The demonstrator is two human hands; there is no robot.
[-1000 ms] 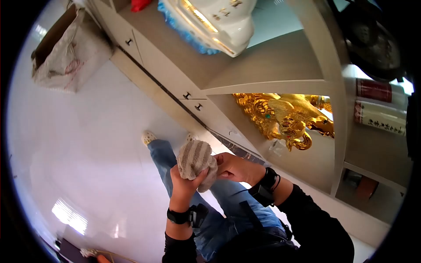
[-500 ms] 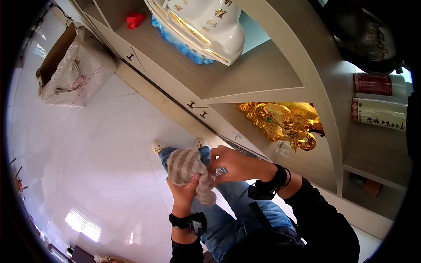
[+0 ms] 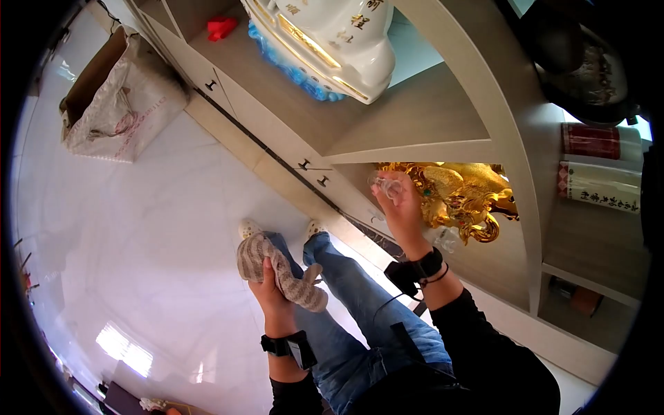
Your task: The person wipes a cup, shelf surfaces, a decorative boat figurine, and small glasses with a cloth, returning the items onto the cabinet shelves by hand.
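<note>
My left hand is closed around a brown-and-beige striped cloth, soft and knitted-looking, above my legs. One bunched end of it hangs to the right. My right hand is raised at the shelf opening, its fingers around a small clear glass piece whose exact kind I cannot make out. Just behind that hand stands a golden animal figurine in the compartment. Another clear glass item sits at the figurine's lower side, partly blurred.
A wooden display cabinet runs diagonally on the right. It holds a white ship-shaped ornament, a red object and boxed cylinders. A large paper bag stands on the pale floor at upper left.
My right hand has left the cloth and moved up to the shelf opening with the clear glass piece. My left hand has shifted slightly left and down with the cloth.
</note>
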